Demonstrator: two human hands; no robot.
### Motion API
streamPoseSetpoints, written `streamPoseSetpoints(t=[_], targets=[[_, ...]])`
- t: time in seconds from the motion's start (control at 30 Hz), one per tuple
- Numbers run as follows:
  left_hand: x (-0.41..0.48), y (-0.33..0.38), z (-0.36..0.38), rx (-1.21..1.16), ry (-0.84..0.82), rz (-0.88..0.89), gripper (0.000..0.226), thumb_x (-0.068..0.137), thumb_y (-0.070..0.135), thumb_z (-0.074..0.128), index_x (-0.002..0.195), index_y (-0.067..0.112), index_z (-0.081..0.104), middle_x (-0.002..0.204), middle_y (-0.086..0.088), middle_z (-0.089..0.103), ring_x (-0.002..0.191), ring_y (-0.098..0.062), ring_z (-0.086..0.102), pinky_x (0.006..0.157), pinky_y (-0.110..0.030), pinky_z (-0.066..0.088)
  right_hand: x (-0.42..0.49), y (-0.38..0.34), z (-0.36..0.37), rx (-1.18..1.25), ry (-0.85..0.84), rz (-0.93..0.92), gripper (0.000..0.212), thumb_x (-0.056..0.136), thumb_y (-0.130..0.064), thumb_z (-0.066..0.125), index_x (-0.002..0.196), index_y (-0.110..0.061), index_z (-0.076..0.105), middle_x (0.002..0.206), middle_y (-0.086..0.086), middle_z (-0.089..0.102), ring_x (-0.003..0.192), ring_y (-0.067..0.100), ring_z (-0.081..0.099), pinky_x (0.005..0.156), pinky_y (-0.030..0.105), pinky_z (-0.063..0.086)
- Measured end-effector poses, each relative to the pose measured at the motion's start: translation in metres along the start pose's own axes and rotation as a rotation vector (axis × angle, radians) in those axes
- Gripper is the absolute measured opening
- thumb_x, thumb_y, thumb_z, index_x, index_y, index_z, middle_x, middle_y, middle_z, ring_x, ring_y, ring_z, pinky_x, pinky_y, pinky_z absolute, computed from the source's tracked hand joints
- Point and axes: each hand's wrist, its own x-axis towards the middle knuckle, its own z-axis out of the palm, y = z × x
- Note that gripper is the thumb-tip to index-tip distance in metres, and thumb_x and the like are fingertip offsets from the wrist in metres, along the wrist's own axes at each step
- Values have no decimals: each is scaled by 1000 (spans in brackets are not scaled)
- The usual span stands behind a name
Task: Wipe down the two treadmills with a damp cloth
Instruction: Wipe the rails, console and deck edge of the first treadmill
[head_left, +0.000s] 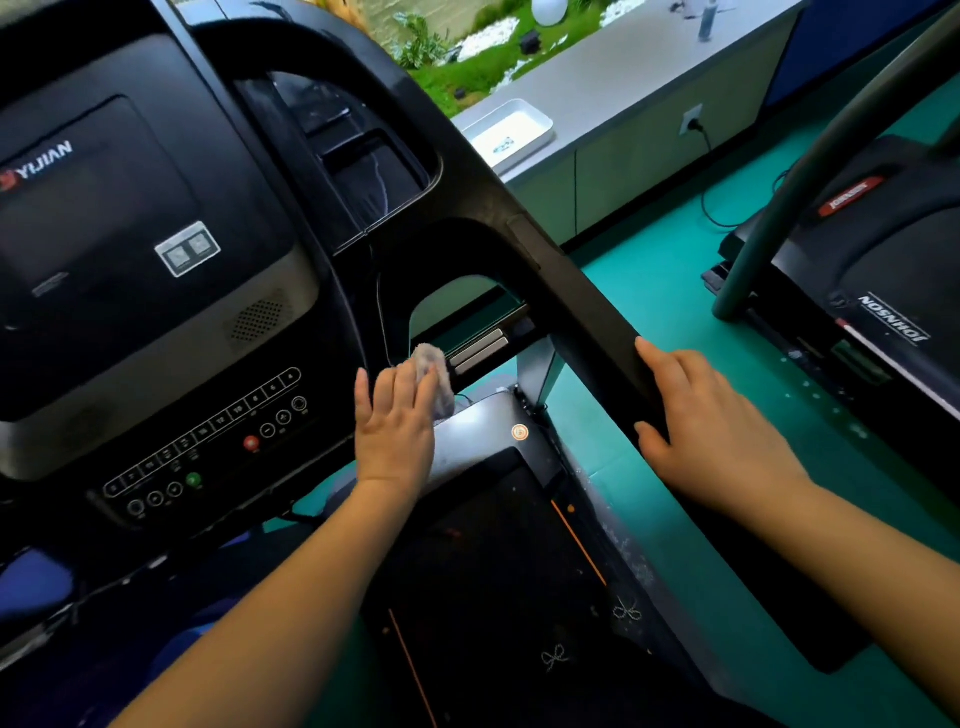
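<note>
A black treadmill console (156, 249) with a dark screen and rows of buttons fills the left. My left hand (397, 431) lies flat with straight fingers and presses a small grey cloth (434, 371) against the console's lower right edge, by the frame opening. My right hand (717, 431) is on the black right handrail (566, 291), fingers over its top and thumb on its near side. Below lies this treadmill's dark belt (493, 571). The second treadmill (893, 275), black with a red label, stands at the right.
A grey-green curved rail (810, 171) of the second treadmill rises at the right. Green floor (660, 291) runs between the machines. Behind stands a grey counter (623, 67) with a white tray (511, 130), and a wall socket (693, 122) with a cable running down.
</note>
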Motion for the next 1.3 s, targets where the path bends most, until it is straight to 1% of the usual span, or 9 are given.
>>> streamPoseSetpoints(t=[0.2,0.3,0.37,0.4,0.5,0.57,0.83,1.03,1.3], targets=[[-28,-30,-8,10,33,-44,65,60,7,77,121,13,56,126,-11,55,109,-31,40,111,-48,18,-2,-2,0,5,-7,25,79,86,-36,57,150,-29,11,132,3,35,116,29,46,91,44,45],[-15,-23,-28,-219,141,-272,48,74,17,74,120,13,58,126,-11,54,110,-33,46,103,-47,31,-1,-2,-2,24,-13,24,80,85,-36,58,149,-29,11,132,4,35,116,30,46,93,44,45],[1,-21,-40,-319,194,-458,48,86,24,65,131,12,51,138,-14,45,124,-35,42,108,-47,29,1,-2,-2,30,-16,25,80,84,-35,59,149,-30,12,132,4,35,116,30,46,93,45,45],[8,-22,-42,-296,177,-488,54,89,27,61,138,13,44,145,-14,37,132,-35,35,113,-46,24,1,-2,-2,36,-15,29,80,84,-35,60,149,-30,12,132,4,35,115,30,46,92,45,45],[16,-24,-26,-171,-30,-428,70,95,33,50,152,12,14,160,-14,4,147,-30,3,121,-44,3,5,-3,0,53,2,35,80,85,-37,61,149,-28,13,131,5,36,112,31,48,88,45,46],[20,-27,-15,-145,-50,-413,71,97,34,43,153,11,6,161,-13,-6,148,-28,-7,121,-43,-2,12,-5,1,51,11,14,79,86,-38,61,149,-26,14,132,7,36,110,32,48,88,47,46],[96,-66,-33,-53,-48,-314,66,99,38,36,154,18,4,161,-6,-9,148,-25,-11,120,-42,-7,59,-27,2,63,41,-11,74,89,-37,57,149,-22,16,132,7,36,112,32,47,88,47,47],[154,-101,-42,-75,12,-349,67,99,37,36,154,17,3,161,-7,-9,148,-25,-12,118,-41,-11,106,-51,2,77,90,37,66,91,-38,53,147,-20,23,133,10,39,113,36,47,89,48,44],[237,-163,-58,-146,158,-328,62,96,31,42,150,11,20,160,-14,5,148,-31,0,120,-45,-3,136,-74,3,14,89,101,65,90,-44,49,145,-18,25,128,12,46,111,37,53,84,49,49]])
